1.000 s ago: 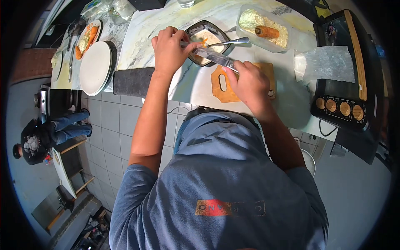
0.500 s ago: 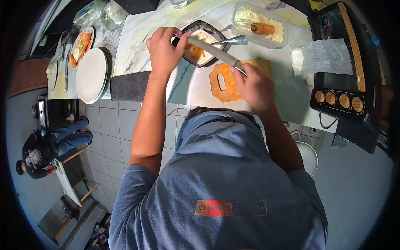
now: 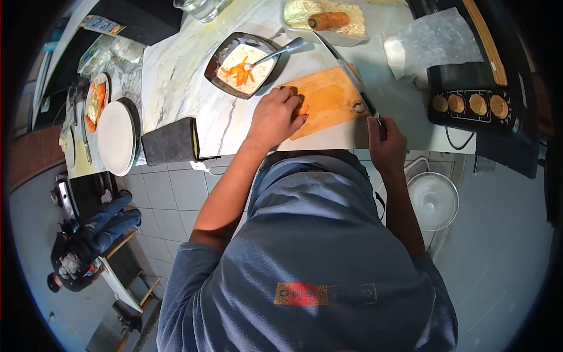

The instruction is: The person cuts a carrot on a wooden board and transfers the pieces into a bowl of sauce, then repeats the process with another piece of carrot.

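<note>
My left hand (image 3: pixel 274 117) rests at the left end of the wooden cutting board (image 3: pixel 328 97), its fingers curled around orange carrot pieces (image 3: pixel 301 110), partly hidden. In my right hand (image 3: pixel 387 144) is the handle of a long kitchen knife (image 3: pixel 347 69). The blade points away from me across the board's right side. Behind my left hand stands a dark square bowl (image 3: pixel 212 70) of creamy white mixture with carrot strips (image 3: pixel 239 73) on top. A spoon (image 3: pixel 281 51) leans in it, handle toward the right.
A clear container (image 3: pixel 352 40) with shredded food and a whole carrot (image 3: pixel 328 22) sits behind the board. A plastic bag (image 3: pixel 434 44) lies by a black toaster oven (image 3: pixel 469 82) at right. White plates (image 3: pixel 115 138) and a dark folded cloth (image 3: pixel 170 142) are left. Another person (image 3: pixel 76 258) is far left.
My left hand has left the knife blade above the bowl and come down to the carrot pieces on the board. The knife has swung right, away from the bowl. The whole view has shifted.
</note>
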`<state>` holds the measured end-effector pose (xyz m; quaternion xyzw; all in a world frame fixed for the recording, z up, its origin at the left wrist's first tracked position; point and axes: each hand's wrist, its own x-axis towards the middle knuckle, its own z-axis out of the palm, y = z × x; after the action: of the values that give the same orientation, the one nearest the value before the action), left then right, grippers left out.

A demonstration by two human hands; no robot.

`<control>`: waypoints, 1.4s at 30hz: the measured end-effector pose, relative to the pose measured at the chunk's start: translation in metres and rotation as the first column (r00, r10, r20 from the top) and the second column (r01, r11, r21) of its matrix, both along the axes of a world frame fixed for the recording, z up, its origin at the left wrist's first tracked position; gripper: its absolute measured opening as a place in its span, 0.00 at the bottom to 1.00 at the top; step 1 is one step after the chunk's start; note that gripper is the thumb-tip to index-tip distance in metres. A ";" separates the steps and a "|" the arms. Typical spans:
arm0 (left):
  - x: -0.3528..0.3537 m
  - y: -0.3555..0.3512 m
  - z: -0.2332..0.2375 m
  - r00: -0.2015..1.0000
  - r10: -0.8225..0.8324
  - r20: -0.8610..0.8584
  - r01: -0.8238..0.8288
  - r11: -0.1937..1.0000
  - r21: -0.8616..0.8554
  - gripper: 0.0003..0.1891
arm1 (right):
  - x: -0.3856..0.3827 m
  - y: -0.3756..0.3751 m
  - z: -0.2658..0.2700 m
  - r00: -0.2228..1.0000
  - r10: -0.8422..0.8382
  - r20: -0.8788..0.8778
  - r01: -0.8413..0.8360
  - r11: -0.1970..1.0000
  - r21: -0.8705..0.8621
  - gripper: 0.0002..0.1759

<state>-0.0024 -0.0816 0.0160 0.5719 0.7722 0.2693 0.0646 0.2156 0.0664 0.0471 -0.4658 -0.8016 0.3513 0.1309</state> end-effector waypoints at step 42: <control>0.037 0.051 -0.027 0.975 0.180 0.127 -0.190 0.980 0.065 0.14 | 0.001 -0.020 -0.034 0.984 0.147 0.097 -0.109 0.941 -0.320 0.24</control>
<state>0.0342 -0.0307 -0.0112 0.4822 0.8058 0.3378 0.0639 0.2162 0.0465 0.0129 -0.4474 -0.7707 0.4534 -0.0159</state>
